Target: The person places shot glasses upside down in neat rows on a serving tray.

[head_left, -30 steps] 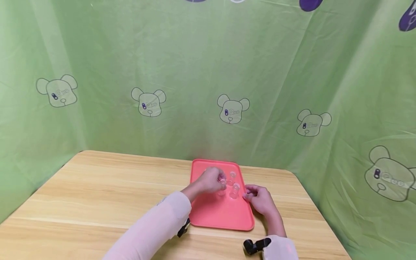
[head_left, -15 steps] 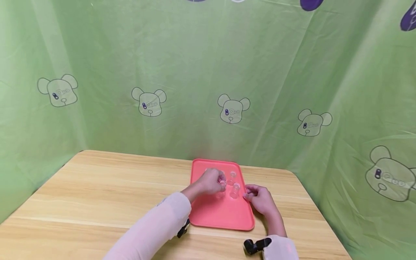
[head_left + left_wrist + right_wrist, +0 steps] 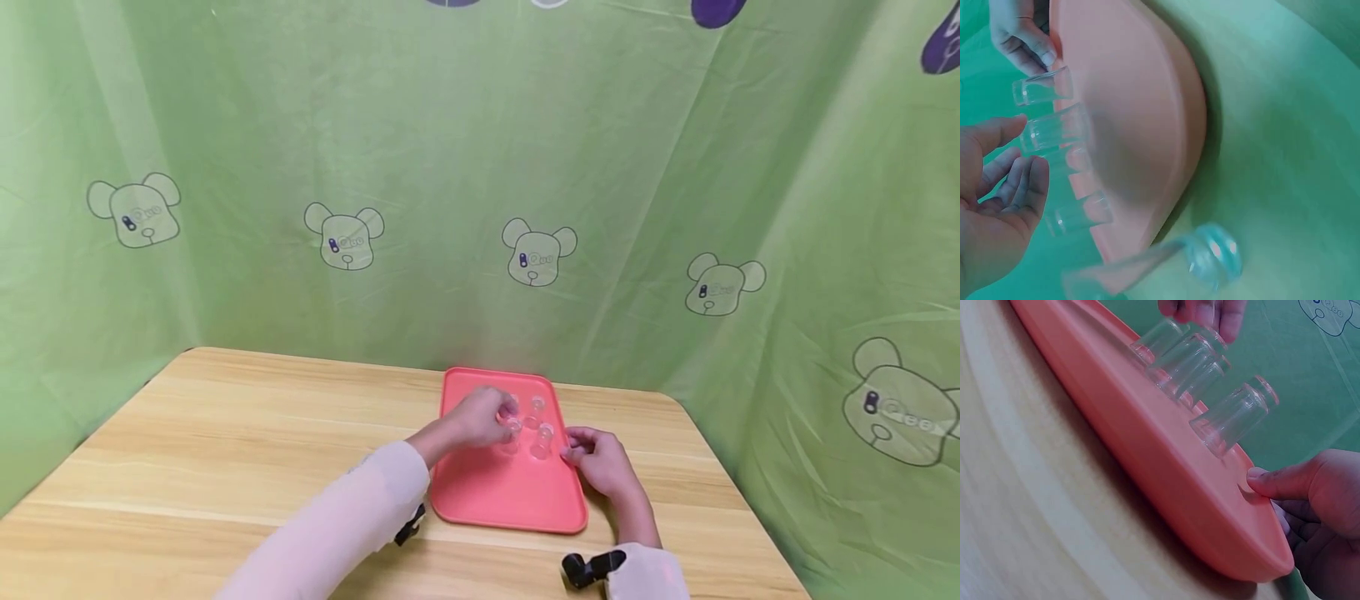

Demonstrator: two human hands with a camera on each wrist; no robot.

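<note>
Several clear shot glasses stand on a red tray (image 3: 510,500), their thick ends up. My left hand (image 3: 480,417) is beside the front-left glass (image 3: 511,438). In the left wrist view, a gap shows between that hand's parted thumb and fingertips (image 3: 1038,165) and the nearest glass (image 3: 1060,128). At the tray's right edge, my right hand (image 3: 600,458) grips the rim, thumb on top, as the right wrist view shows. Close to it stands the front-right glass (image 3: 1238,415). A blurred clear glass-like thing (image 3: 1147,269) crosses the bottom of the left wrist view.
The tray lies near the far edge of a wooden table (image 3: 262,450). A green curtain (image 3: 427,167) printed with bear heads hangs behind and around the table. A black wrist camera (image 3: 592,569) is strapped to the right sleeve.
My left hand has let go of the front-left glass and drawn slightly left, its fingers parting. The glass stays on the tray. My right hand has not moved.
</note>
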